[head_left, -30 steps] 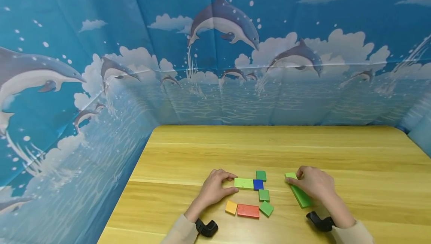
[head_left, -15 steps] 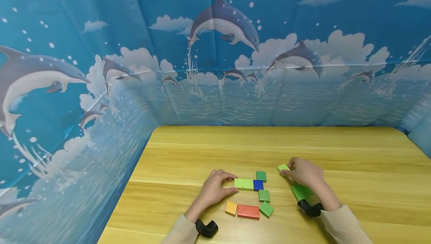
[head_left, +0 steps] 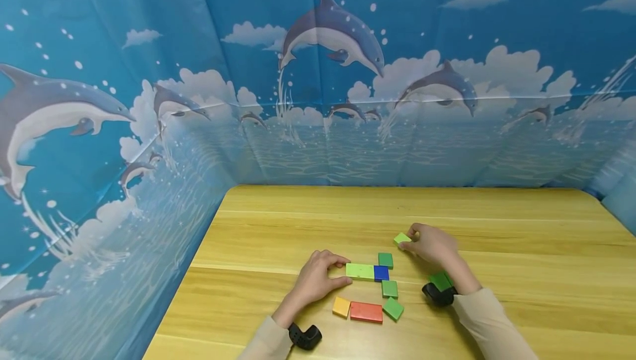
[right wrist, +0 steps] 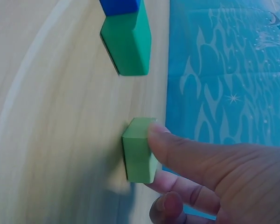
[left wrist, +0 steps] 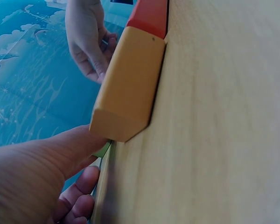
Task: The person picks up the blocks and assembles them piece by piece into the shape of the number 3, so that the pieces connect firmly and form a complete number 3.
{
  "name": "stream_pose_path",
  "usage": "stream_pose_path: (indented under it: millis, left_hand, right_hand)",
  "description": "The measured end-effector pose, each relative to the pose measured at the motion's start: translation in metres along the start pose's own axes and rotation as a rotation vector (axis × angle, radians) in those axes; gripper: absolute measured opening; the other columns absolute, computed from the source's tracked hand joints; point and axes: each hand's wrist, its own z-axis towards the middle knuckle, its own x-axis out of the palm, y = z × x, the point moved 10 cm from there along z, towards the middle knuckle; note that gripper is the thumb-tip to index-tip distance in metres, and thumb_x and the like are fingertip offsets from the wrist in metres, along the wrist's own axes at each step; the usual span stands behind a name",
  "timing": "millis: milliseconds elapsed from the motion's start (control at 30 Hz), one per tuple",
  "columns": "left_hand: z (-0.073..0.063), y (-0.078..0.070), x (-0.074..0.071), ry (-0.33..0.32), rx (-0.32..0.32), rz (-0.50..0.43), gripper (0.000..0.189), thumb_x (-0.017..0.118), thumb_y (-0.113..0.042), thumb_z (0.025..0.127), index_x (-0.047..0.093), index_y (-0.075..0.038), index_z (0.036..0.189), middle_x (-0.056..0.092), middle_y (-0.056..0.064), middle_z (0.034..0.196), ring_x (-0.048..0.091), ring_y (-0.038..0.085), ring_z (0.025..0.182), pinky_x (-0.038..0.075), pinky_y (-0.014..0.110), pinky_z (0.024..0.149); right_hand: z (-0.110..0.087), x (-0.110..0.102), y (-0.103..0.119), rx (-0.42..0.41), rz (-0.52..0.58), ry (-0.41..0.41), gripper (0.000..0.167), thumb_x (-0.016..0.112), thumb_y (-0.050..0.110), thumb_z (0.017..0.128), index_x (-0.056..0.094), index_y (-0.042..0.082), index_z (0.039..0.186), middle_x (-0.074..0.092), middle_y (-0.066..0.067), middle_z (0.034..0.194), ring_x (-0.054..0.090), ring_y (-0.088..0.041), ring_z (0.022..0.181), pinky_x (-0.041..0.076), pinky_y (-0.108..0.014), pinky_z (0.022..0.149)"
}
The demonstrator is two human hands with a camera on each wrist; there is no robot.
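Note:
My left hand [head_left: 318,277] pinches the left end of a long light green block [head_left: 360,271] between thumb and fingers. A blue square block [head_left: 381,273] touches that block's right end. Green square blocks stand above [head_left: 385,260] and below [head_left: 390,289] the blue one. My right hand [head_left: 433,245] pinches a small light green block [head_left: 401,239] by thumb and finger, beyond the upper green block. In the right wrist view, the thumb presses one side of this light green block [right wrist: 139,154], with a gap to the green block [right wrist: 128,42].
An orange block [head_left: 341,306], a red rectangular block [head_left: 366,312] and a turned green block [head_left: 393,308] lie nearer the front. Under my right wrist, more green blocks [head_left: 440,281] are partly hidden. A dolphin-print curtain [head_left: 323,144] stands behind the wooden table [head_left: 278,222].
My right hand has moved left and away from me, taking the small light green block off from beside the green blocks on the right. The left hand has stayed in place.

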Motion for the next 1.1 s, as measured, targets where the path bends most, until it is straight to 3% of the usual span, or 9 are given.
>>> stream_pose_path:
  millis: [133, 400, 600, 900, 1100]
  left_hand:
    - [0.001, 0.0, 0.0, 0.001, 0.004, -0.004, 0.037, 0.075, -0.042, 0.079, 0.07, -0.024, 0.111, 0.055, -0.013, 0.092, 0.043, 0.006, 0.082, 0.037, 0.022, 0.069]
    - [0.0, 0.001, 0.0, 0.001, 0.0, -0.003, 0.037, 0.076, -0.042, 0.079, 0.071, -0.023, 0.11, 0.055, -0.014, 0.091, 0.043, 0.006, 0.082, 0.037, 0.022, 0.069]
    - [0.0, 0.002, 0.0, 0.0, -0.002, -0.001, 0.038, 0.076, -0.042, 0.078, 0.071, -0.023, 0.11, 0.055, -0.014, 0.091, 0.043, 0.006, 0.082, 0.037, 0.022, 0.07]
    - [0.0, 0.001, 0.0, 0.0, -0.003, 0.001, 0.037, 0.076, -0.043, 0.078, 0.07, -0.024, 0.11, 0.054, -0.015, 0.091, 0.043, 0.006, 0.082, 0.037, 0.021, 0.069]
    - [0.0, 0.001, 0.0, 0.001, -0.002, 0.001, 0.037, 0.075, -0.043, 0.079, 0.07, -0.024, 0.111, 0.054, -0.015, 0.091, 0.043, 0.006, 0.082, 0.037, 0.021, 0.069]
  right_hand:
    - [0.006, 0.004, 0.004, -0.011, 0.021, -0.004, 0.043, 0.067, 0.042, 0.086, 0.061, 0.007, 0.11, 0.061, -0.002, 0.083, 0.046, -0.019, 0.061, 0.035, -0.033, 0.051]
    - [0.012, 0.012, 0.009, -0.057, 0.078, -0.032, 0.044, 0.066, 0.042, 0.087, 0.063, 0.007, 0.114, 0.064, -0.005, 0.089, 0.05, -0.018, 0.063, 0.036, -0.033, 0.052]
    - [0.011, 0.015, 0.009, -0.061, 0.109, -0.069, 0.047, 0.064, 0.045, 0.087, 0.063, 0.008, 0.115, 0.062, -0.003, 0.081, 0.048, -0.017, 0.058, 0.033, -0.032, 0.049]
    - [0.011, 0.013, 0.013, -0.07, 0.146, -0.112, 0.042, 0.065, 0.04, 0.088, 0.065, 0.006, 0.112, 0.065, -0.008, 0.092, 0.053, -0.016, 0.063, 0.037, -0.032, 0.051]
    - [0.012, 0.015, 0.017, -0.082, 0.184, -0.107, 0.043, 0.065, 0.042, 0.088, 0.065, 0.007, 0.113, 0.063, -0.004, 0.089, 0.053, -0.016, 0.064, 0.039, -0.033, 0.053]
